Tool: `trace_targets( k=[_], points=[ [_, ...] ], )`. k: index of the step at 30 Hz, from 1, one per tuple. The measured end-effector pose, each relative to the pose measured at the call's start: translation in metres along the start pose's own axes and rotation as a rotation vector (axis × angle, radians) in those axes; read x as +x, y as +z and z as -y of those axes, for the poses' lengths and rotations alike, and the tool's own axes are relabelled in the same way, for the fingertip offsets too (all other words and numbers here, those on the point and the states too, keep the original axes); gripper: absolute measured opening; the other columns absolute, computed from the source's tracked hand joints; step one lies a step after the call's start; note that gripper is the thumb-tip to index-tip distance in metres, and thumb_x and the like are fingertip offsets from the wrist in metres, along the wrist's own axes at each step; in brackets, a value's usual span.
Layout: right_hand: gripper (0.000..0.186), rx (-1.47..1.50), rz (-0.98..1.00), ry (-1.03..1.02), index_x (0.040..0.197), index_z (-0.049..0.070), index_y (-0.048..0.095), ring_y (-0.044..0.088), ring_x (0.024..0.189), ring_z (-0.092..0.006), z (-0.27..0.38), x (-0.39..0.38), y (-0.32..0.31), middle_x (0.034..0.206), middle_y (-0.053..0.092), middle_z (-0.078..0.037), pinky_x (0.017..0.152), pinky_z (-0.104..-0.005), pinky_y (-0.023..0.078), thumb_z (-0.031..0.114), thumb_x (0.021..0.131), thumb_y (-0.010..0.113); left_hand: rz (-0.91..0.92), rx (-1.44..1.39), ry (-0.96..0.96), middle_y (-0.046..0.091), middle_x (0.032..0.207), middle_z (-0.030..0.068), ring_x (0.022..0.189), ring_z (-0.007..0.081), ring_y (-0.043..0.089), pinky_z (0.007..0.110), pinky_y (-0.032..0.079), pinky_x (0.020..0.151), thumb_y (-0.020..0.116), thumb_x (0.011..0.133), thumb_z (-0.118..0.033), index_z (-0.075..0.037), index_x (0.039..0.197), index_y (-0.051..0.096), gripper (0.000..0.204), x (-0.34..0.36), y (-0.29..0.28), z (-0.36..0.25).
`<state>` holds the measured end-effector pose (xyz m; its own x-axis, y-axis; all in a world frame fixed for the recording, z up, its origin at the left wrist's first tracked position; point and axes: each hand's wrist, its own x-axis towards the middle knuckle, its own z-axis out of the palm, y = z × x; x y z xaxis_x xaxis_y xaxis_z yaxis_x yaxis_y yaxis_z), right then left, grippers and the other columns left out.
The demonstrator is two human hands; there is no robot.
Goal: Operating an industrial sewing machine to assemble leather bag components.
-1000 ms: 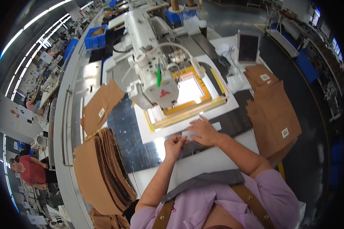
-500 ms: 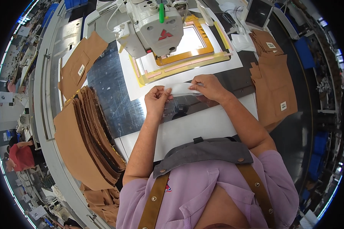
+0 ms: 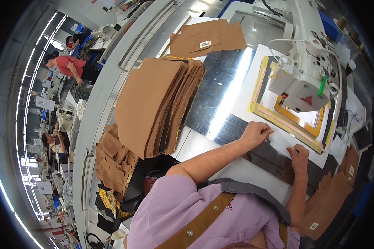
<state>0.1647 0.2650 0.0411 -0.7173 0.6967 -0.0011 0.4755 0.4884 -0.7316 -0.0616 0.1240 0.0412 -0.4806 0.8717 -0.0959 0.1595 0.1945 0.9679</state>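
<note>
While a thin white strip (image 3: 280,143) is pinched between left hand (image 3: 257,133) and right hand (image 3: 298,157) | fingers closed on it | risk — strip skewed against yellow frame (image 3: 278,120) if tension is uneven.

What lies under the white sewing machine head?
Under the sewing machine head sits a yellow-framed template on a white sheet. The needle and the template's middle are hidden by the head.

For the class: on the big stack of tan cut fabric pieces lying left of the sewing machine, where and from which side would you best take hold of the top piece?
Probably at the fanned edge of the stack of tan fabric pieces, on the side facing the shiny metal plate. There the layers sit stepped, so a pinch grip can peel off just the top sheet. Come from the plate side, nearer the left hand.
</note>
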Motion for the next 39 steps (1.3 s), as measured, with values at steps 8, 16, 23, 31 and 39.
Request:
trace_targets(
  k=[8, 16, 23, 31, 39],
  points=[
    [0.022, -0.072, -0.177, 0.077, 0.087, -0.003, 0.060, 0.054, 0.072, -0.0166, -0.075, -0.001, -0.110, 0.074, 0.059, -0.012, 0.070, -0.0340, 0.046, 0.015, 0.094, 0.071, -0.296, 0.190, 0.203, 0.068, 0.076, 0.0146, 0.066, 0.0221, 0.064, 0.035, 0.052, 0.063, 0.077, 0.089, -0.015, 0.000, 0.090, 0.074, 0.015, 0.012, 0.013, 0.020],
    [0.033, -0.608, -0.802, 0.027, 0.119, 0.005, 0.068, 0.066, 0.106, -0.0368, -0.156, 0.025, -0.192, 0.114, 0.070, -0.017, 0.094, -0.0430, 0.051, 0.024, 0.092, 0.075, -0.340, 0.252, 0.168, 0.066, 0.074, 0.0097, 0.065, 0.0155, 0.059, 0.030, 0.049, 0.064, 0.078, 0.088, -0.007, 0.001, 0.086, 0.071, 0.010, 0.009, 0.000, 0.013],
    [0.034, -0.288, -0.387, -0.227, 0.123, 0.006, 0.065, 0.063, 0.115, -0.0311, -0.040, -0.005, -0.086, 0.125, 0.068, -0.010, 0.103, -0.0472, 0.044, 0.022, 0.093, 0.072, -0.316, 0.256, 0.082, 0.064, 0.073, 0.0042, 0.066, 0.0102, 0.058, 0.027, 0.048, 0.062, 0.078, 0.092, -0.013, 0.001, 0.086, 0.070, 0.017, 0.013, 0.005, 0.018],
    [0.062, -0.497, -0.111, -0.199, 0.146, 0.010, 0.052, 0.038, 0.148, -0.0274, -0.017, -0.034, -0.010, 0.153, 0.050, -0.009, 0.124, -0.0609, 0.014, 0.050, 0.098, 0.057, -0.299, 0.225, 0.135, 0.063, 0.073, 0.0041, 0.065, 0.0103, 0.057, 0.028, 0.047, 0.061, 0.078, 0.092, -0.015, 0.002, 0.087, 0.070, 0.020, 0.042, 0.015, 0.015],
    [0.068, -0.599, -0.091, -0.140, 0.151, 0.013, 0.047, 0.032, 0.151, -0.0278, -0.031, -0.024, -0.027, 0.155, 0.045, -0.007, 0.124, -0.0634, 0.010, 0.054, 0.098, 0.056, -0.123, 0.743, 0.796, 0.070, 0.107, 0.0092, 0.093, 0.0276, 0.067, 0.037, 0.051, 0.084, 0.076, 0.081, -0.002, -0.007, 0.106, 0.071, 0.026, 0.042, 0.034, -0.008]
  ],
)
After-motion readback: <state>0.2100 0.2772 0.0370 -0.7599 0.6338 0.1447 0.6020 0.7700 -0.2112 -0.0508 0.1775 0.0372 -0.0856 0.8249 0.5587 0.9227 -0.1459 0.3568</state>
